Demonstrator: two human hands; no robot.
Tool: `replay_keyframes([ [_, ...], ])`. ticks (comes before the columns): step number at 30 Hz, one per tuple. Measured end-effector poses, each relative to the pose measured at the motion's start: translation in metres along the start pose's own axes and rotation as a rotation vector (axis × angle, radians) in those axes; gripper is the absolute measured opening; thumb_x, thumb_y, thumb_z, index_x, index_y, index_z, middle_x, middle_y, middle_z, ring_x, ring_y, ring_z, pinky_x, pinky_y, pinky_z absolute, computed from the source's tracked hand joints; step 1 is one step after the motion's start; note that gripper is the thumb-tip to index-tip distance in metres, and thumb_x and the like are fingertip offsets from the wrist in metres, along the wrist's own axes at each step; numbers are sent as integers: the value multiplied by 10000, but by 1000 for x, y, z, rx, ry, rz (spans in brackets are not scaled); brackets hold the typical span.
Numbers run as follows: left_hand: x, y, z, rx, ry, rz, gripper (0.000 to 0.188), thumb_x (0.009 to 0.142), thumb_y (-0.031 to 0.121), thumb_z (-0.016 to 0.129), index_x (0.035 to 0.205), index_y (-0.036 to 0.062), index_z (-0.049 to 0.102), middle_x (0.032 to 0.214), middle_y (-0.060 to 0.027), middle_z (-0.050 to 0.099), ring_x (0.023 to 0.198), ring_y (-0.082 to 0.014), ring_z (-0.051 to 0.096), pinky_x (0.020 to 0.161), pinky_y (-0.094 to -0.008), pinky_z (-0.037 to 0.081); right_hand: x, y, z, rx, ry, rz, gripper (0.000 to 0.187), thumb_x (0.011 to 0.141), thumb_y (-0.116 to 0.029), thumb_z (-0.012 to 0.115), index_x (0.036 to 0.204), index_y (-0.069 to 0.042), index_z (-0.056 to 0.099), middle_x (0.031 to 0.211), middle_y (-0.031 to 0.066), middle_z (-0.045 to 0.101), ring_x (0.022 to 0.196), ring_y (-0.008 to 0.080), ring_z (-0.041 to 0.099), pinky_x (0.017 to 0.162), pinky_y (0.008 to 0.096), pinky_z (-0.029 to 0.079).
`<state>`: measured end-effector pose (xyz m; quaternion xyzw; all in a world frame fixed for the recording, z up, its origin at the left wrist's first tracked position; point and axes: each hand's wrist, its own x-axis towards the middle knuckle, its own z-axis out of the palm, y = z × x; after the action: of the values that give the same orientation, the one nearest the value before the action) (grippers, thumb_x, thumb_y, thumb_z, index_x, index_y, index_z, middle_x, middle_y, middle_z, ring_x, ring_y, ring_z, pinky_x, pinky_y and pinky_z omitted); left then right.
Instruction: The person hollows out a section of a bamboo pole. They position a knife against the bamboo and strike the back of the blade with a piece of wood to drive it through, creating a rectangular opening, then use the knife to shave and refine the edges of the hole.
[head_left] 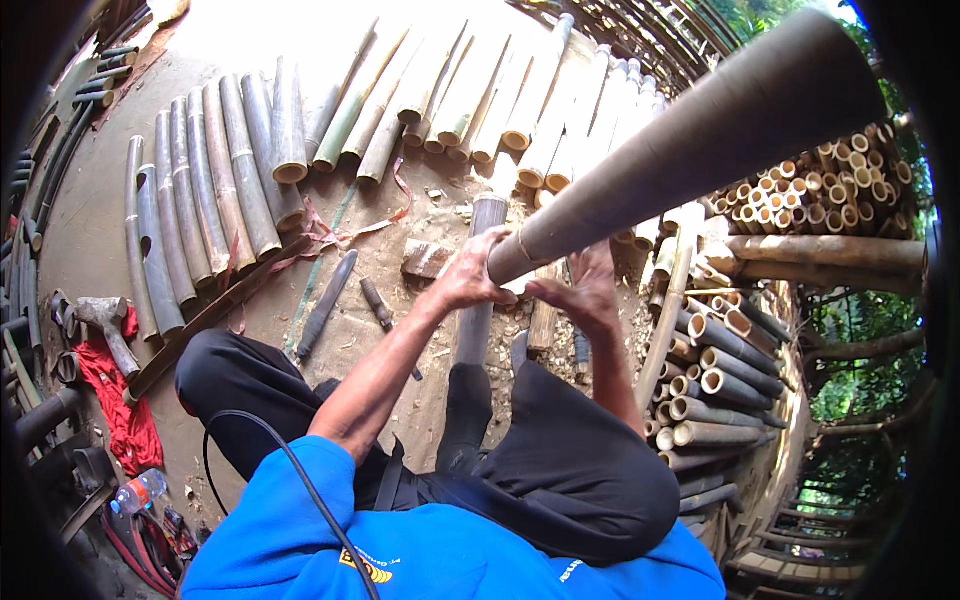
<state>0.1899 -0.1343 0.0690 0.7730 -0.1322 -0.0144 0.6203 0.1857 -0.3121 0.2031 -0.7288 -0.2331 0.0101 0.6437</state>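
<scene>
A long bamboo tube point(690, 150) slants up to the right, its big far end close to the camera. My left hand point(472, 272) is wrapped round its lower end. Just below the tube, my right hand point(588, 288) is slightly smeared by motion. Its thumb points toward the tube's end and its fingers stand apart; whether it touches the tube is hard to tell. Beneath my left hand, a bamboo piece point(472, 330) lies lengthwise between my legs. On the ground to the left are a dark sheathed blade point(328, 303) and a knife-like tool with a dark handle point(376, 303).
Bamboo tubes point(215, 180) lie in a row at the left, with more tubes point(480, 100) across the back. Cut bamboo point(720, 385) is stacked at my right, below a bundle point(815, 190). A mallet point(108, 330), red cloth point(115, 405) and bottle point(140, 490) lie left.
</scene>
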Motion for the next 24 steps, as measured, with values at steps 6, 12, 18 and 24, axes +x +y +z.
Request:
replay_keyframes([
  [6, -4, -8, 34, -308, 41, -180, 537, 627, 171, 910, 1109, 92, 686, 992, -97, 740, 1046, -280, 711, 933, -433, 551, -8, 6, 40, 76, 316, 101, 476, 788, -51, 845, 1197, -12, 605, 1162, 91, 644, 1017, 181, 645, 938, 339, 532],
  [12, 16, 15, 44, -105, 121, -26, 481, 626, 136, 861, 1075, 88, 696, 1024, -183, 720, 981, -385, 700, 881, -457, 567, 9, -20, 23, 120, 368, 34, 403, 712, -75, 713, 1090, 4, 596, 1042, 127, 630, 1047, 245, 612, 1017, 400, 460],
  [18, -4, 10, 46, 17, 175, 186, 376, 675, 150, 821, 1010, 90, 663, 959, -140, 703, 1002, -354, 687, 903, -463, 523, -31, 1, 14, 53, 319, -76, 597, 690, -91, 772, 1224, -22, 513, 1070, 133, 644, 1089, 266, 646, 1086, 449, 465],
  [24, -5, 17, 40, -36, 264, 103, 452, 649, 214, 886, 1026, 94, 667, 987, -144, 712, 915, -348, 699, 855, -468, 542, -6, -27, 40, 112, 397, 51, 575, 666, -83, 769, 1191, 2, 551, 1046, 135, 662, 1066, 263, 653, 1054, 420, 472],
])
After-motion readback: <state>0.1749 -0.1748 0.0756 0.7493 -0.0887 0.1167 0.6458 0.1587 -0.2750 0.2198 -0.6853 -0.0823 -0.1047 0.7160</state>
